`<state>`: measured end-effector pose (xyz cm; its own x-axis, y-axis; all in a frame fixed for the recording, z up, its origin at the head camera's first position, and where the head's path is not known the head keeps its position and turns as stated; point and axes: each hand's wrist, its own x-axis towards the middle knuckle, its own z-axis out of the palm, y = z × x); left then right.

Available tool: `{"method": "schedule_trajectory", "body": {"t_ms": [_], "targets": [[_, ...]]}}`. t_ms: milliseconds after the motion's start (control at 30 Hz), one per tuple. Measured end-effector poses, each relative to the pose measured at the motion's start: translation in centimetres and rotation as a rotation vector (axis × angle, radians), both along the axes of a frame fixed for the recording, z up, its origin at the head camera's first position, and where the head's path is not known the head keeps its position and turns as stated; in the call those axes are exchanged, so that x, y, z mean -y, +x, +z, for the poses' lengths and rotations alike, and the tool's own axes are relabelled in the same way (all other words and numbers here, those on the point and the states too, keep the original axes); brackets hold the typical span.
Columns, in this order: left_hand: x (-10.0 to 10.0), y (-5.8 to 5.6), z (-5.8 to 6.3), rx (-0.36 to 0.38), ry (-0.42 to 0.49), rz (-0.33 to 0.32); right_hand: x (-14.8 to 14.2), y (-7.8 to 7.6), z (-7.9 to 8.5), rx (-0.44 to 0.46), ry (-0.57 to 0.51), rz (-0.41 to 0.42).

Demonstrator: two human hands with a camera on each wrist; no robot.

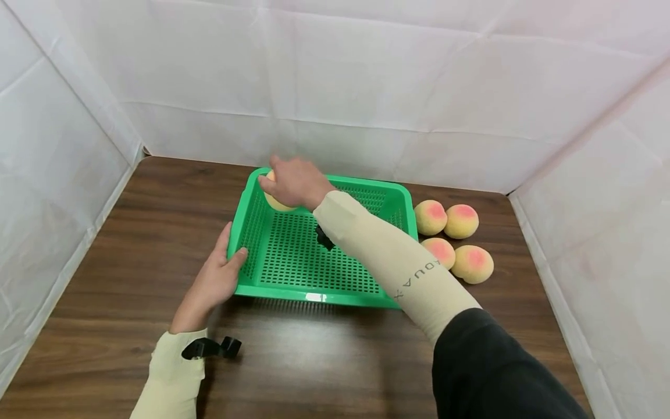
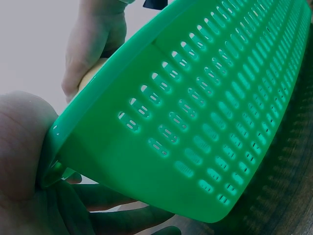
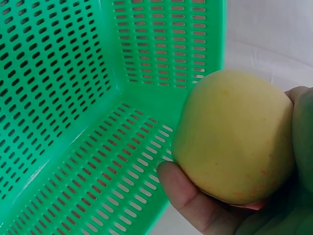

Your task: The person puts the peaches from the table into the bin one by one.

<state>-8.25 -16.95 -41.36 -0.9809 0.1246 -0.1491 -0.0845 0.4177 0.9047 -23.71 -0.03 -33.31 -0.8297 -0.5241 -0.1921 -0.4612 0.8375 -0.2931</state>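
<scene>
A green plastic basket with slotted walls sits on the wooden table. My left hand grips its left rim, thumb over the top and fingers along the outside wall. Over the basket's far left corner, my right hand holds a peach by its sides. In the right wrist view the peach shows its yellow skin, with a bit of pink below, close to the corner of the basket. The part of the basket under my right forearm is hidden.
Several more peaches lie on the table just right of the basket, one partly behind my right forearm. White sheeting rises as walls at the back and both sides. Each wrist carries a black strap or mount.
</scene>
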Motion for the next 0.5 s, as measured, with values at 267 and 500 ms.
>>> {"method": "schedule_trajectory", "body": {"t_ms": [267,500], "targets": [[-0.02,-0.05,0.08,-0.013,0.002,-0.005,0.10,0.07,-0.19,0.004,0.015,-0.001],[-0.19,-0.11,-0.19,-0.017,0.005,0.001,0.09,-0.01,-0.61,-0.008,0.028,0.011]]}}
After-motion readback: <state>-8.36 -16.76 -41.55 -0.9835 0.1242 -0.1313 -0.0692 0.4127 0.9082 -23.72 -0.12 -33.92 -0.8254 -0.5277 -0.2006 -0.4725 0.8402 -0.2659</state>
